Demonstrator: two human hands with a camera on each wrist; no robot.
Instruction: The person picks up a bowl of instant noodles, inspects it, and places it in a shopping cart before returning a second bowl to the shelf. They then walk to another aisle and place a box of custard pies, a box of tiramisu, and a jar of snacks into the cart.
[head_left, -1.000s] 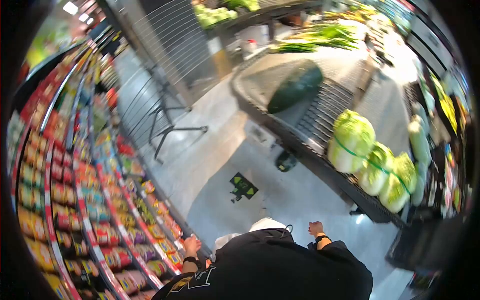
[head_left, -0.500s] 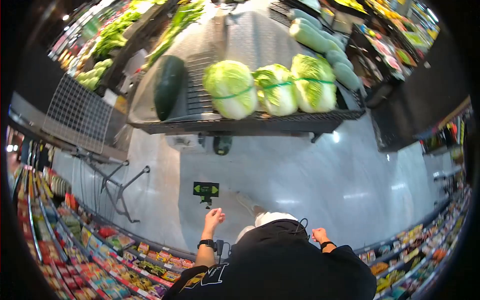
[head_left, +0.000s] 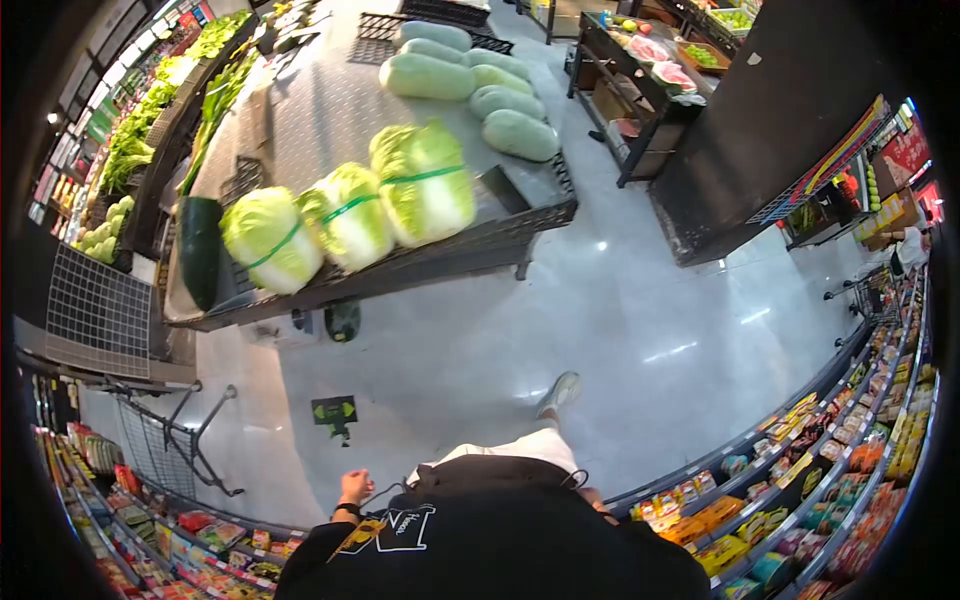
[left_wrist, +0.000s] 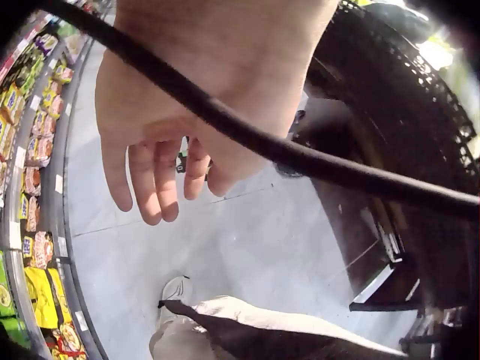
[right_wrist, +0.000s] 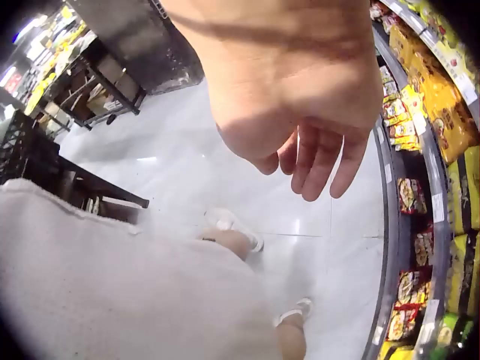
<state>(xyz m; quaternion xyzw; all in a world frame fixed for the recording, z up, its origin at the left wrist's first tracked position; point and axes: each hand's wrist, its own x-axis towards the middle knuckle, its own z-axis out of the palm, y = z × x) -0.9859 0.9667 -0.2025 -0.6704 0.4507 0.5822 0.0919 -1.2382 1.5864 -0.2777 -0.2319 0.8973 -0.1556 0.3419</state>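
Colour/pattern record: produce, floor, clothing, shelf stock.
Cabbages [head_left: 347,215]: yellow-green leaf, white base, green bands [head_left: 424,175]. Long gourd [head_left: 200,255]: dark green; melons [head_left: 427,77]: pale green. Floor [head_left: 450,330]: blue-grey; floor sign [head_left: 325,411]: black, lime arrows. Top [head_left: 500,530]: black, white lettering [head_left: 409,530]. Wire panel [head_left: 100,315]: square grid. Packets [right_wrist: 438,103]: yellow, orange, red.

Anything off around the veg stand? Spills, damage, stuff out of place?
One oddity: a dark roundish object low beneath the front edge of the vegetable stand, away from the cabbages on top. Too unclear to identify. No spill or damage visible.
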